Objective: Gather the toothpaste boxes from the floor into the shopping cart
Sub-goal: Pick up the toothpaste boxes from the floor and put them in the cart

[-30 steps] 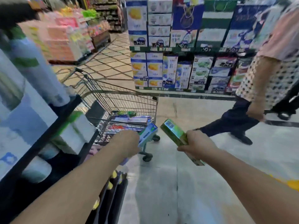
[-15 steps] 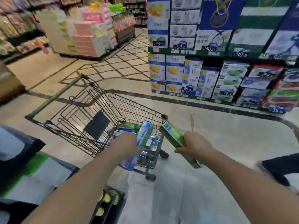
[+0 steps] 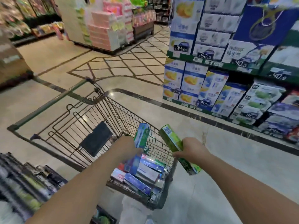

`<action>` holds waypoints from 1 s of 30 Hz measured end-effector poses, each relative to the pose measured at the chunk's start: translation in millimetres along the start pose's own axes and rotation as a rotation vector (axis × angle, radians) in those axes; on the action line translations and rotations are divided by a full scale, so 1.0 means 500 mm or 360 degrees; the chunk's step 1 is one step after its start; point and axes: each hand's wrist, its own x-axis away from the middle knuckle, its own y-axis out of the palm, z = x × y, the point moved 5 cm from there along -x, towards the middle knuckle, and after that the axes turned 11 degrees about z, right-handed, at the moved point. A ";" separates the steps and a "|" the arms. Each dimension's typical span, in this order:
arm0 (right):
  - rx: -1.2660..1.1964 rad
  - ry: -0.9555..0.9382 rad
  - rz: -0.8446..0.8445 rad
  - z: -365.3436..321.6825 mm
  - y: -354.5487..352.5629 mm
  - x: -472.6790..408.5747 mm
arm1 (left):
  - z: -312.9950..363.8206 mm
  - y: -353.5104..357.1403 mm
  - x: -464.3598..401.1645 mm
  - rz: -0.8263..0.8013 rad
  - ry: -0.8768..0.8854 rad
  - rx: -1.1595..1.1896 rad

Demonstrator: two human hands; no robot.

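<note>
Head view: shopping cart point(image 3: 103, 120) sits at frame centre, wire basket open on top, its handle bar running from the left edge up to centre. Left hand point(image 3: 129, 145) is over the basket's near right part, fingers curled round a green-and-white toothpaste box point(image 3: 142, 136) standing nearly upright above the wire rim. Right hand point(image 3: 191, 150) is just outside the cart's right rim, gripping a green toothpaste box point(image 3: 174, 141) mid-length; box is tilted, top end toward upper left, lower end poking out below the hand over the floor point(image 3: 242, 159). The two held boxes are near each other, not touching. More toothpaste boxes point(image 3: 142, 173) lie piled flat in the basket's near end, below the left hand. Dark flap point(image 3: 96, 139) hangs on the cart's inner wall.

Open floor: polished beige tile right of the cart and beyond it, dark border strip curving along the shelf point(image 3: 226, 67) at upper right, stacked with cartons and price tags. Pink-stacked display point(image 3: 103, 25) at upper centre, well apart. Blurred goods rack point(image 3: 24, 183) crowds lower left, close to the cart's near corner.
</note>
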 end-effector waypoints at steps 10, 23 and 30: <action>0.0060 -0.0194 -0.0375 -0.138 0.195 -0.295 | -0.166 0.140 -0.219 -0.0067 -0.0657 0.0551; 0.0369 -0.0429 -0.0756 -0.056 0.593 -0.567 | -0.089 0.616 -0.474 -0.0089 -0.1402 0.1110; 0.0377 -0.0365 -0.0874 0.019 0.739 -0.588 | -0.067 0.726 -0.516 -0.0197 -0.1497 0.0955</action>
